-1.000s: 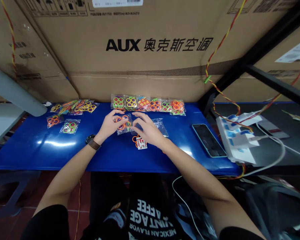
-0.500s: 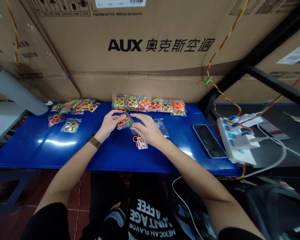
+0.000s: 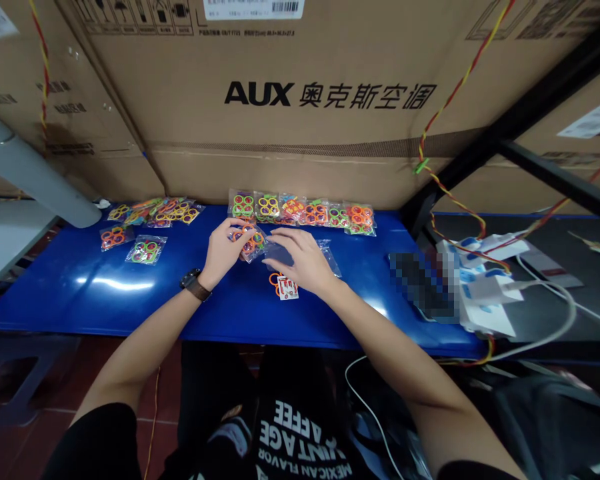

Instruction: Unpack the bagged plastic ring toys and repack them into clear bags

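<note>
My left hand (image 3: 223, 252), with a watch on its wrist, pinches a small clear packet of orange rings (image 3: 253, 241) over the blue table. Just right of that packet is my right hand (image 3: 303, 260), its thumb and fingers apart and nothing seen between them. Partly under the right hand lies a clear plastic bag (image 3: 331, 256). Below its fingertips, a white printed card (image 3: 288, 288) rests against loose orange rings (image 3: 274, 280), which the hand and card partly cover.
A row of filled ring packets (image 3: 316, 211) lines the table's back edge against a large cardboard box (image 3: 300, 153). More packets (image 3: 175, 211) are heaped at the left. To the right are a blurred-out phone (image 3: 423, 287) and a power strip (image 3: 480, 287) with cables.
My right hand's fingers have spread and come away from the packet. The left hand keeps its hold. The whole view has shifted slightly.
</note>
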A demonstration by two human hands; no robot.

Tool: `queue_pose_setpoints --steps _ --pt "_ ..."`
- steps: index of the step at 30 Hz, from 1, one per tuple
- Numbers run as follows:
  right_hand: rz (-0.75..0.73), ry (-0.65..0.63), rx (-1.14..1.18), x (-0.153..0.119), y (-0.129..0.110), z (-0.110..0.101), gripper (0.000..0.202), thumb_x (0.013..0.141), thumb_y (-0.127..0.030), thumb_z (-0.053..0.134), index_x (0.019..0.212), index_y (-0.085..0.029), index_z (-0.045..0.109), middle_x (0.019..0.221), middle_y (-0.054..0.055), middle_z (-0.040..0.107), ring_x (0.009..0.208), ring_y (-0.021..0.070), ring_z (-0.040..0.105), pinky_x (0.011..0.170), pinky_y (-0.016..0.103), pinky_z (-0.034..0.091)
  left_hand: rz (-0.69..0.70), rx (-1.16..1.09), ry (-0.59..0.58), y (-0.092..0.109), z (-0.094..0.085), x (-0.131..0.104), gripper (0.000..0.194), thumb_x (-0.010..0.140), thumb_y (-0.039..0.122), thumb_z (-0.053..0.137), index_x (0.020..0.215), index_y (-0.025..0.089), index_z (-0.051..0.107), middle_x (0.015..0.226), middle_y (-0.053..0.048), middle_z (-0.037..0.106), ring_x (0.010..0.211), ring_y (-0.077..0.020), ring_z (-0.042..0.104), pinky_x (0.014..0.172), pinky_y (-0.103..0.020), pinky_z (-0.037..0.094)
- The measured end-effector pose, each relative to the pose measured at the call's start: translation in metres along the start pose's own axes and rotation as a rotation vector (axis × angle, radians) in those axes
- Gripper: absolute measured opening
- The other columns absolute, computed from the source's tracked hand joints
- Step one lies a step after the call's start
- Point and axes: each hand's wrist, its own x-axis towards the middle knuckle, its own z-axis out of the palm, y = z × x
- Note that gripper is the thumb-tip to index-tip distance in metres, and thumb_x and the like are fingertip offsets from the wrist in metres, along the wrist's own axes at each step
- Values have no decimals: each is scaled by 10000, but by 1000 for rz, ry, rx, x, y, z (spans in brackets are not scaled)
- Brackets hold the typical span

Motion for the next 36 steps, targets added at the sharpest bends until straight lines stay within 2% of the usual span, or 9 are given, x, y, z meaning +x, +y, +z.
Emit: queue_pose_setpoints --steps 3,5,9,14,18,20,26,33,36 --pt "-44 -48 -24 0 -4 3 359 1040 -469 641 1356 -303 677 1374 87 712 1254 295 654 1076 515 513 110 65 13 3 4 -6 255 898 378 819 1054 217 697 979 -48 796 823 -201 753 723 -324 590" --pt "-37 -63 -53 0 -5 6 279 1069 -421 599 1297 -305 712 1287 71 748 1179 277 671 1051 493 508 159 96 16 3 7 -8 234 899 359 819 1044 213 706 1032 -54 798 901 -207 755 824 -343 585" --pt "-34 -86 -81 1 -2 11 222 1091 -395 566 1186 -309 747 1098 25 792 1079 247 673 1055 454 477 170 117 -4 3 10 -11 233 903 360 812 1045 205 713 1034 -58 796 913 -208 751 861 -345 574" --pt "-49 -128 -85 1 -2 13 221 1108 -357 530 1141 -324 746 1112 12 790 1105 234 677 1138 478 424 141 74 -28 -1 11 -9 222 895 346 818 1029 202 715 1004 -58 796 846 -194 751 770 -320 581" --pt "-85 -114 -96 0 -4 17 216 1109 -315 521 1155 -293 731 1248 39 766 1176 243 655 1155 486 423 4 -34 -73 -7 12 -7 267 887 381 821 1053 204 708 881 -38 781 565 -149 673 510 -281 520" --pt "-112 -80 -101 -1 -6 19 209 1113 -300 513 1150 -279 717 1262 42 764 1188 235 656 1165 480 420 -53 -83 -78 -10 13 -4 258 886 370 825 1041 202 704 810 -22 765 475 -125 612 448 -264 476" --pt "-145 49 -92 0 -10 18 143 1098 -305 564 1097 -267 702 1221 39 784 1158 219 687 1141 453 438 -201 -230 -29 -10 5 6 230 906 331 827 1028 180 705 662 21 690 401 -86 530 379 -212 402" --pt "-57 113 -45 -2 -11 9 92 1056 -349 651 1086 -308 727 985 -23 821 904 198 730 1147 468 405 -249 -323 -51 -8 3 6 272 905 328 849 1080 172 711 749 -5 730 424 -71 550 391 -193 445" --pt "-29 134 -71 -3 -10 6 104 1057 -347 645 1057 -320 745 931 -27 810 892 205 710 1146 474 384 -250 -326 -60 -10 6 5 286 910 338 845 1092 170 704 716 3 714 406 -79 542 385 -205 458"
